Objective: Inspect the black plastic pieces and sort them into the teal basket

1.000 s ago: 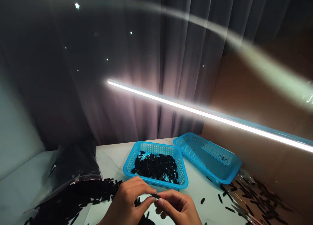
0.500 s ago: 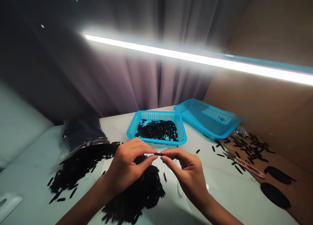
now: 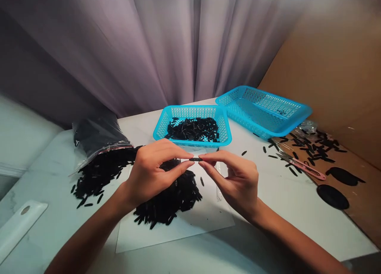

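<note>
The step in hand appears to be 2-handed handling of a single small black strip [image 3: 195,159], held up for close work or a look. From this pose, any further move would call for a light, steady pinch at both ends; to free 1 hand, the other would need to carry the strip alone, and so slim a piece could easily slip or twist.

The strip lies nearly level, bridging the gap between the 2 hands. The thumb and forefinger of the left hand [image 3: 151,167] are closed on its left end, and those of the right hand [image 3: 239,179] on its right end, so only the short middle shows between the fingertips. It is raised clear of the tabletop [image 3: 297,218], on the near side of the blue basket holding black pieces [image 3: 228,138]. What the marks along it are is too small to tell.

Below the left hand, a heap of black strips [image 3: 169,200] rests on a white sheet [image 3: 208,222]. Farther left, more pieces spill from the mouth of a clear plastic bag [image 3: 95,137]. Well apart on the right lie pink-handled scissors [image 3: 308,170], near scattered strips [image 3: 315,145].
</note>
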The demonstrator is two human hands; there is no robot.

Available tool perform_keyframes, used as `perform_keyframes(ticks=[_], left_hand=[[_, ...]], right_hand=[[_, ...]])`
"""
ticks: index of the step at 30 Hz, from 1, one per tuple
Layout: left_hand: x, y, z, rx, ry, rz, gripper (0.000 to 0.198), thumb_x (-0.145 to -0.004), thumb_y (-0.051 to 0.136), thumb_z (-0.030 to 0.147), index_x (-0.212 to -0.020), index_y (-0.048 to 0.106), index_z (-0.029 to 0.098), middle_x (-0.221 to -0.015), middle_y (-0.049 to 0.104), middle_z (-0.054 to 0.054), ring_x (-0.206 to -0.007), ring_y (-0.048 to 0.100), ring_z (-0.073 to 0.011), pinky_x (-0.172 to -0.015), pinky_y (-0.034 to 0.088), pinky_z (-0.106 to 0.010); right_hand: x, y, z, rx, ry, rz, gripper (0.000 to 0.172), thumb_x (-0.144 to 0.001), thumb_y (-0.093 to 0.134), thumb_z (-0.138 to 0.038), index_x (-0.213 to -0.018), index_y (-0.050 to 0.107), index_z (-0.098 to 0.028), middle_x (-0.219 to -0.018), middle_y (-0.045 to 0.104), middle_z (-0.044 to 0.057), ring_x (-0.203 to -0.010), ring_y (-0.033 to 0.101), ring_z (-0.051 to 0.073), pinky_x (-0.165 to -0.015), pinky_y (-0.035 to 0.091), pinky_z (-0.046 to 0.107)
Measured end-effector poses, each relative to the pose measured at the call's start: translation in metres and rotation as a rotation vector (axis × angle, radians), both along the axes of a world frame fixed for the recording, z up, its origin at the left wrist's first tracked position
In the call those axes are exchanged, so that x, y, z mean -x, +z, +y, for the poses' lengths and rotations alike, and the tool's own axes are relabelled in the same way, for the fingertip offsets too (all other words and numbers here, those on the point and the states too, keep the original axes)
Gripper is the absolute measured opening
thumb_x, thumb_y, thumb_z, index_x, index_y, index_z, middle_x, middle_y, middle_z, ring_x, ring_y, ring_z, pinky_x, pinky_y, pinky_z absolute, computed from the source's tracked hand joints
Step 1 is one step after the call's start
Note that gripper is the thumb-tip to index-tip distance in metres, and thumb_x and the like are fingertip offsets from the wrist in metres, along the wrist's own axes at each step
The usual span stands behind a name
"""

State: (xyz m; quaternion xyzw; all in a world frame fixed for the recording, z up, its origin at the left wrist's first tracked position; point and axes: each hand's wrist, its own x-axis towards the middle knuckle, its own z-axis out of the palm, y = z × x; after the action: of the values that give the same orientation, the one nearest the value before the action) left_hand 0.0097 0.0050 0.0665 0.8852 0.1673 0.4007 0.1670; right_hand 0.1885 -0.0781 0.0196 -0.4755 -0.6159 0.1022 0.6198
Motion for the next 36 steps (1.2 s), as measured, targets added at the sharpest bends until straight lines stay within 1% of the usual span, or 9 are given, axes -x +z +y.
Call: perform_keyframes(ticks=[6, 13, 22, 29, 33, 36], left_hand=[[0.0005, -0.0007, 0.0005, 0.013, 0.002, 0.024, 0.007, -0.084, 0.076, 0.016, -0.091, 0.074, 0.017, -0.084, 0.078, -0.001, -0.078, 0.070, -0.0141, -0.074, 0.056, -0.029], [0.0006, -0.0023, 0.0023, 0.035, 0.018, 0.040, 0.007, -0.084, 0.077, 0.018, -0.091, 0.074, 0.020, -0.085, 0.078, -0.001, -0.077, 0.071, -0.0152, -0.074, 0.056, -0.030], [-0.0013, -0.0024, 0.0035, 0.026, -0.008, 0.028, 0.007, -0.084, 0.077, 0.015, -0.089, 0.074, 0.017, -0.084, 0.078, -0.001, -0.076, 0.070, -0.0137, -0.074, 0.055, -0.029], [-0.0008, -0.0035, 0.0030, 0.016, -0.004, 0.012, 0.007, -0.083, 0.077, 0.013, -0.088, 0.074, 0.017, -0.082, 0.077, -0.001, -0.076, 0.069, -0.0134, -0.073, 0.055, -0.029], [-0.0001, -0.0058, 0.0051, -0.027, -0.035, 0.003, 0.007, -0.083, 0.076, 0.010, -0.084, 0.073, 0.016, -0.081, 0.076, -0.001, -0.077, 0.069, -0.0135, -0.073, 0.056, -0.028], [0.0009, -0.0063, 0.0068, -0.158, -0.054, 0.024, 0.010, -0.084, 0.073, 0.007, -0.080, 0.071, 0.016, -0.081, 0.076, -0.002, -0.076, 0.068, -0.0142, -0.071, 0.056, -0.028]], right_hand=[[0.0010, -0.0009, -0.0015, -0.022, -0.005, -0.006, 0.015, -0.084, 0.073, -0.007, -0.095, 0.074, -0.017, -0.080, 0.077, 0.002, -0.066, 0.066, 0.012, -0.065, 0.054, 0.027], [0.0016, -0.0017, -0.0010, 0.037, 0.012, 0.044, 0.014, -0.086, 0.072, -0.008, -0.094, 0.074, -0.019, -0.082, 0.077, 0.002, -0.068, 0.066, 0.014, -0.065, 0.054, 0.029], [0.0012, -0.0039, 0.0019, 0.111, 0.022, 0.122, 0.008, -0.086, 0.073, -0.011, -0.091, 0.074, -0.018, -0.082, 0.076, 0.000, -0.070, 0.066, 0.011, -0.066, 0.053, 0.026], [0.0006, -0.0030, 0.0015, 0.100, 0.022, 0.071, 0.011, -0.085, 0.073, -0.008, -0.088, 0.072, -0.018, -0.080, 0.075, -0.001, -0.066, 0.064, 0.010, -0.063, 0.051, 0.025], [0.0009, -0.0034, 0.0019, 0.096, 0.020, 0.056, 0.012, -0.084, 0.074, -0.008, -0.087, 0.071, -0.019, -0.080, 0.074, -0.002, -0.066, 0.063, 0.010, -0.063, 0.052, 0.025], [0.0002, -0.0035, 0.0037, 0.086, 0.027, 0.034, 0.011, -0.083, 0.076, -0.009, -0.086, 0.071, -0.018, -0.079, 0.074, -0.001, -0.067, 0.064, 0.011, -0.062, 0.052, 0.025]])
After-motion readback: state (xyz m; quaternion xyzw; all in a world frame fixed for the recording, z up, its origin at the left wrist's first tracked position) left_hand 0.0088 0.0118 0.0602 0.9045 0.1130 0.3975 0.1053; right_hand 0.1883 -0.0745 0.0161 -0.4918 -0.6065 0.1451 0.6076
